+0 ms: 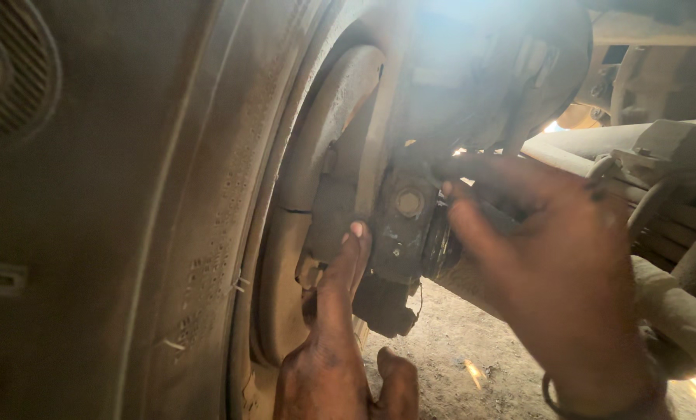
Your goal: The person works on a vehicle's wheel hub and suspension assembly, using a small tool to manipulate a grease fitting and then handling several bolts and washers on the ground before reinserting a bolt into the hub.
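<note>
I look at the back of a vehicle wheel from underneath. A dirty brake caliper sits against the rusty brake disc. My left hand reaches up from below, its forefinger stretched out and its tip touching the caliper's left side. My right hand comes in from the right, fingers spread, fingertips resting on the caliper's upper right part near a round bolt head. Neither hand holds a tool that I can see.
The inner tyre sidewall fills the left half. Dusty suspension arms and a hose cross at the right. Bare dirt ground lies below. Bright daylight glares from above.
</note>
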